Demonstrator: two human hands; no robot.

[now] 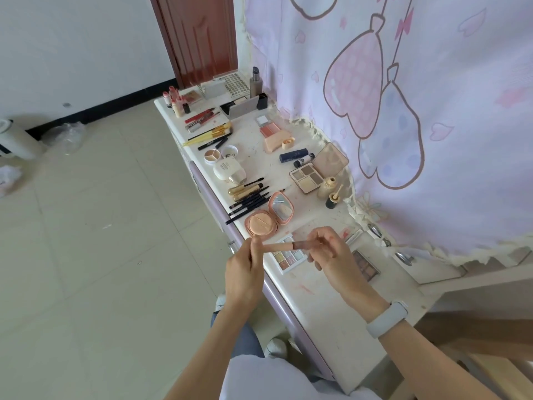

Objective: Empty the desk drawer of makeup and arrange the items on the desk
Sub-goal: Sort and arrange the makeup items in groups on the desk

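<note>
Over the cluttered white bench (pixel 326 301), left hand (pixel 245 272) and right hand (pixel 331 255) pinch opposite ends of a pink tube (pixel 284 246), above a pastel palette (pixel 288 258) beside an open compact (pixel 269 216).

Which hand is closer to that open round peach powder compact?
Left. The left hand pinches the pink tube just below the open compact; the right hand holds the tube's other end, farther right.
</note>
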